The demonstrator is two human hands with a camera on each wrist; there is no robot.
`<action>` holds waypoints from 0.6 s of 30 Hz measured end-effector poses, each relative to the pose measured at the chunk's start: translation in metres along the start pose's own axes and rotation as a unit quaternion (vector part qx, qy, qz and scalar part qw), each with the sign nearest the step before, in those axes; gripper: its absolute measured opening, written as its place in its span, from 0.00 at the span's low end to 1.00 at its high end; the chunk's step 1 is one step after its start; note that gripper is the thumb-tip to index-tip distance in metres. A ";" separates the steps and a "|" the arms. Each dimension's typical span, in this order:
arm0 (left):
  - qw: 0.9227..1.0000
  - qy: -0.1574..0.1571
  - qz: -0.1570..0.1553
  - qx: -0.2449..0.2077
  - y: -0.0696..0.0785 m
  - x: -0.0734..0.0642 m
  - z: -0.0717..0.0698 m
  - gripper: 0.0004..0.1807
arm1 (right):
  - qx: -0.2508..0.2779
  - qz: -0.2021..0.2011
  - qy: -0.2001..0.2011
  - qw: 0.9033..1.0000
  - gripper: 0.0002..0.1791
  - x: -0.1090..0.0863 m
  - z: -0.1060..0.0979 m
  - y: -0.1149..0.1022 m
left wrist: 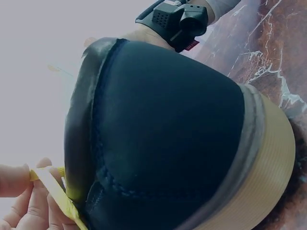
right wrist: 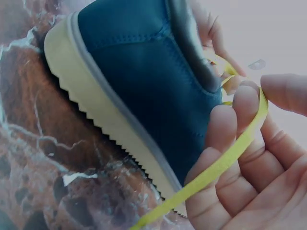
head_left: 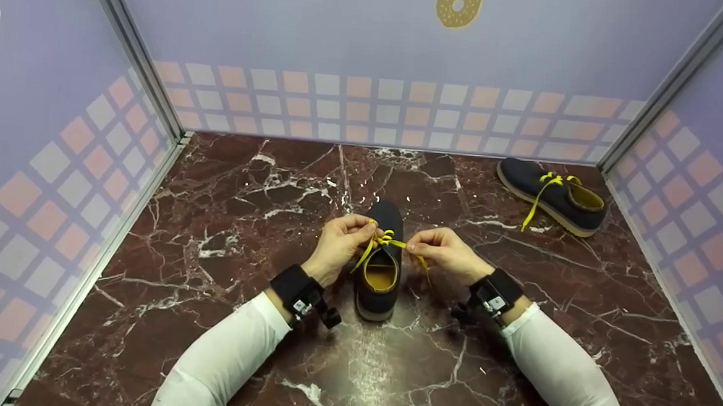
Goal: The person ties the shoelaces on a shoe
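A dark blue shoe (head_left: 376, 300) with a yellow lining stands on the marble-patterned surface, its toe pointing away from me. My left hand (head_left: 342, 244), at the shoe's left side, pinches a yellow shoelace (left wrist: 55, 189) between thumb and fingers near the lacing. On the other side my right hand (head_left: 448, 252) pinches the other lace end (right wrist: 225, 160) between thumb and index finger. That lace stretches from the lacing to the fingertips, and its loose tail hangs down across the fingers in the right wrist view. In the left wrist view the shoe's heel (left wrist: 168, 120) fills most of the picture.
A second dark blue shoe (head_left: 532, 184) with yellow laces sits at the back right, one lace trailing onto the marbled surface (head_left: 225, 319). Panels with pink and white squares (head_left: 391, 108) enclose the back and both sides.
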State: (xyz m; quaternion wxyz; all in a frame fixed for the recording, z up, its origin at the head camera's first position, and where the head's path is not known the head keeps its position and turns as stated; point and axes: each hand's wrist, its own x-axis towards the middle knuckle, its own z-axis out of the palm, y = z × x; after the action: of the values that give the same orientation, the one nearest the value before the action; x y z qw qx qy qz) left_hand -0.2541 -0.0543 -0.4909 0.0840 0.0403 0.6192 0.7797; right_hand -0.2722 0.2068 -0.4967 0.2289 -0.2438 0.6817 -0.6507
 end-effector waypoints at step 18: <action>1.000 -0.003 -0.002 -0.012 0.001 0.000 0.001 0.10 | 0.062 -0.048 0.002 0.997 0.17 -0.010 -0.005 -0.032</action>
State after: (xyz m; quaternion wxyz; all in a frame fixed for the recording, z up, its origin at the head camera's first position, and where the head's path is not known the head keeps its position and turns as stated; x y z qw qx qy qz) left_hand -0.2536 -0.0532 -0.4901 0.0873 0.0403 0.6098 0.7867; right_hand -0.2666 0.2153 -0.4647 0.2108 -0.2604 0.6283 -0.7022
